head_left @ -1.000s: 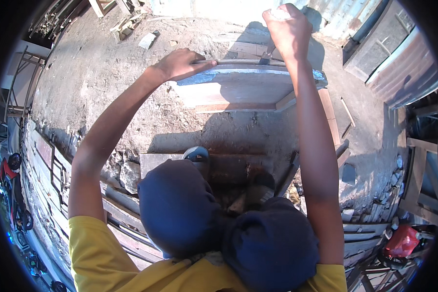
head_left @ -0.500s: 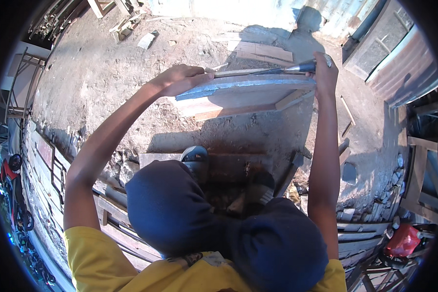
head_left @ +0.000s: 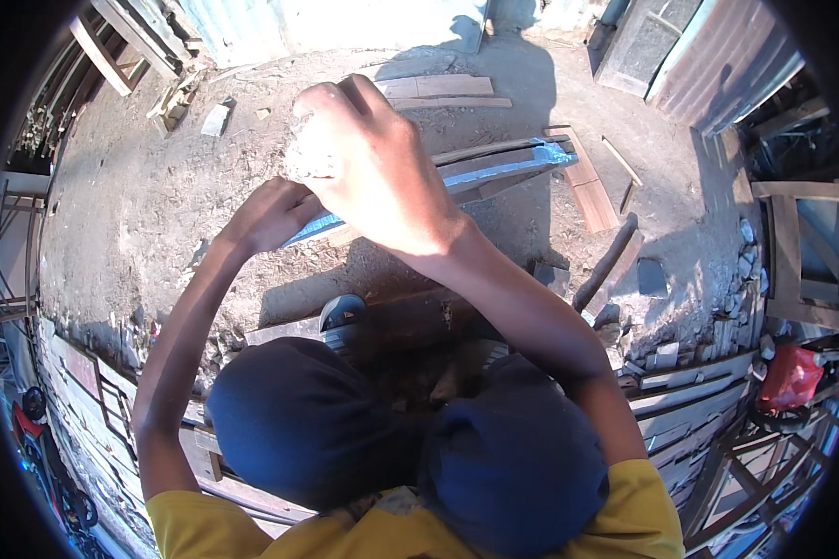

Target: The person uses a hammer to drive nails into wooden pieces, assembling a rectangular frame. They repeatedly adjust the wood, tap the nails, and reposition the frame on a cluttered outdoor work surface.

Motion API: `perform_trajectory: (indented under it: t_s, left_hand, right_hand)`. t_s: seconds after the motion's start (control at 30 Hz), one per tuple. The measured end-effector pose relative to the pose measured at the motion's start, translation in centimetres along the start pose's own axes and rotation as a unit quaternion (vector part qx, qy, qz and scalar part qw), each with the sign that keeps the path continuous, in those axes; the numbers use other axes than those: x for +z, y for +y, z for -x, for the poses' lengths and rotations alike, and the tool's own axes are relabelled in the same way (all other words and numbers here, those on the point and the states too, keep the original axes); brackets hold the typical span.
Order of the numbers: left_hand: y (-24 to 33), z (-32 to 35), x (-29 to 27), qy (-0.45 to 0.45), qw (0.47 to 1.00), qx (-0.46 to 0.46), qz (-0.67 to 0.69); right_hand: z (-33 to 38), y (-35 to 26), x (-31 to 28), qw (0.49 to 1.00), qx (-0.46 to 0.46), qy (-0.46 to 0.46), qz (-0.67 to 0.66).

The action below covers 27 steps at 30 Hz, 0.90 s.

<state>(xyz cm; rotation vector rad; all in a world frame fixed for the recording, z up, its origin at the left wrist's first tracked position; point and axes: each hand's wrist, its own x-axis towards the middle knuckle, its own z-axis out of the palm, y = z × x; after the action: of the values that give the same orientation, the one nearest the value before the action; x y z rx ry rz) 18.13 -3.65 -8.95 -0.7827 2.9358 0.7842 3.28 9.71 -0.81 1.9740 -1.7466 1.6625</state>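
so a grey plank [head_left: 494,172] is gripped by the left hand [head_left: 270,216], while a pale wad [head_left: 309,156] is pinched in the right hand [head_left: 382,177] fingers.

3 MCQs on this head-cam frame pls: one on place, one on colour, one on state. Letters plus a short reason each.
1. Where does the left hand rest?
A. On the near end of the long grey metal strip
B. On the red object at lower right
C. On the person's knee

2. What colour is the red object at the lower right edge?
A. Green
B. Red
C. White

3. How is the right hand held?
A. Flat and open on the ground
B. Raised, fingers curled around a small pale lump
C. Hidden out of view

Answers:
1. A: the left hand lies on the strip's near end, where it meets the dirt ground.
2. B: it shows bright red among the wooden frames.
3. B: the hand is lifted close to the camera, fingers closed on the whitish lump.
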Motion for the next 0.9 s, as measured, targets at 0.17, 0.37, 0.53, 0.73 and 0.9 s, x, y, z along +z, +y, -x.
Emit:
perform_trajectory:
  t_s: [0.17,0.37,0.53,0.73,0.9]
  left_hand:
    - [3.6,1.1,-2.7,-0.067,0.989,-0.128,0.013]
    - [5.3,1.6,-1.4,-0.031,0.998,-0.032,-0.040]
    - [-2.4,2.3,-1.2,0.042,0.999,0.018,-0.027]
    - [7.6,0.1,-1.2,0.010,0.987,-0.146,0.070]
    - [4.5,0.5,-1.5,-0.036,0.997,-0.067,0.004]
  right_hand:
    - [0.9,8.9,-10.9,0.845,0.355,0.222,-0.332]
    - [4.8,6.1,-12.6,0.925,0.256,0.221,-0.171]
    - [3.9,-6.4,-0.4,0.986,-0.065,0.006,-0.151]
    - [4.2,-3.2,-6.7,0.978,0.066,0.023,-0.195]
    - [7.9,1.6,-16.7,0.954,0.154,0.256,-0.014]
